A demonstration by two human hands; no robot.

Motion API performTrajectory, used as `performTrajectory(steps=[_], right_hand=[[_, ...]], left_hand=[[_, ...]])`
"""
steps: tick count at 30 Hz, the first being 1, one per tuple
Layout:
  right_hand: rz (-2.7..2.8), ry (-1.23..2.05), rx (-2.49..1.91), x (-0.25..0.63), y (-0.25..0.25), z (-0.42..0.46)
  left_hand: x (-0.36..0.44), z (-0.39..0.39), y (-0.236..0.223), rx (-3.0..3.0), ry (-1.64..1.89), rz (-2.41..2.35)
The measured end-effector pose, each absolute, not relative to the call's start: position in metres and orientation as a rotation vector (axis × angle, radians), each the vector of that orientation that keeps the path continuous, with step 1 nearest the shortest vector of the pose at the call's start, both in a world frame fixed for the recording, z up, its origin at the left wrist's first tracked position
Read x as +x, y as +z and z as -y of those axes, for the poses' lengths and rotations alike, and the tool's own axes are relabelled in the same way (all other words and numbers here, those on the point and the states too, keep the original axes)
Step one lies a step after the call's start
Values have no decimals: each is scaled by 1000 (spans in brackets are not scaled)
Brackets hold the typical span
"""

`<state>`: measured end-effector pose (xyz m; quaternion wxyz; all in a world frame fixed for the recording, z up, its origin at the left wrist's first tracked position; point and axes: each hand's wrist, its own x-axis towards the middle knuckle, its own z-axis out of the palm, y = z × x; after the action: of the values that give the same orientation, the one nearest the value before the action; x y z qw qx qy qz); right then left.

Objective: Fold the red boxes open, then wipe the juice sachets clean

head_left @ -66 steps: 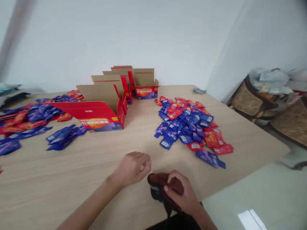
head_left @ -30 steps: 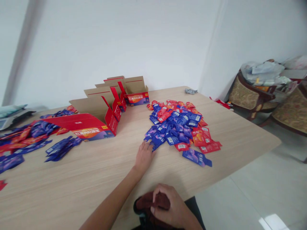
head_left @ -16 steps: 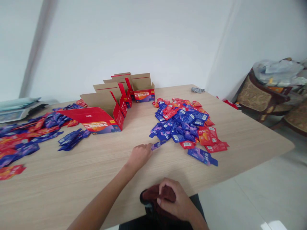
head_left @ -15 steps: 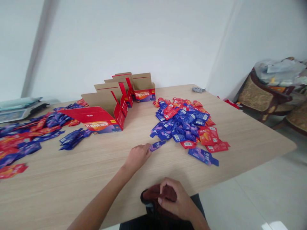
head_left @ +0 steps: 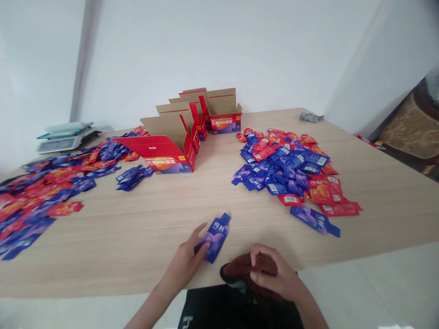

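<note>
My left hand (head_left: 187,258) is near the table's front edge, its fingers pinching a blue sachet (head_left: 216,235) that lies flat on the wood. My right hand (head_left: 272,273) rests at the edge, fingers curled over a dark red and black object (head_left: 240,269) that I cannot identify. A heap of blue and red sachets (head_left: 290,169) lies to the right, beyond both hands.
A wooden table (head_left: 137,233) carries a row of open red cardboard boxes (head_left: 171,153) at the back middle, a small pile of blue sachets (head_left: 132,176) and a wide spread of sachets (head_left: 37,192) on the left. A scale (head_left: 65,137) sits at far left.
My left hand has drawn one blue sachet from the edge of the heap back towards me, to the table's front edge. My right hand has stayed on the dark object.
</note>
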<state>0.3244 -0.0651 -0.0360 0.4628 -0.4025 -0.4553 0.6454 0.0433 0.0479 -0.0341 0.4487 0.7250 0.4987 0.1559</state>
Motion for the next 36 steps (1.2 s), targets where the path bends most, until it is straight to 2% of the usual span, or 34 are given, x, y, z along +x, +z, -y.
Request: performTrajectory(steps=[4,12,16,21,25,30,36], right_hand=[[1015,1639,-972,325,-35,65],[950,1482,-1078,318,-32,64],[799,1313,-1171,320,-35,62],[746,899,-1343,329,-28,34],[1128,626,-1387,307,-19,7],[2042,517,-1080,266,-35,-5],[2269,327,-1070,269,-55,-42]], left_hand=[[56,-34,-34,2121,409,-1229],[61,-14,-35,2604,154,-1224],[51,11,-38,2724,459,-1126],[50,42,-51,2775,725,-934],[53,46,-65,2825,785,-889],[48,40,-72,2870,784,-851],[41,38,-74,2970,747,-789]])
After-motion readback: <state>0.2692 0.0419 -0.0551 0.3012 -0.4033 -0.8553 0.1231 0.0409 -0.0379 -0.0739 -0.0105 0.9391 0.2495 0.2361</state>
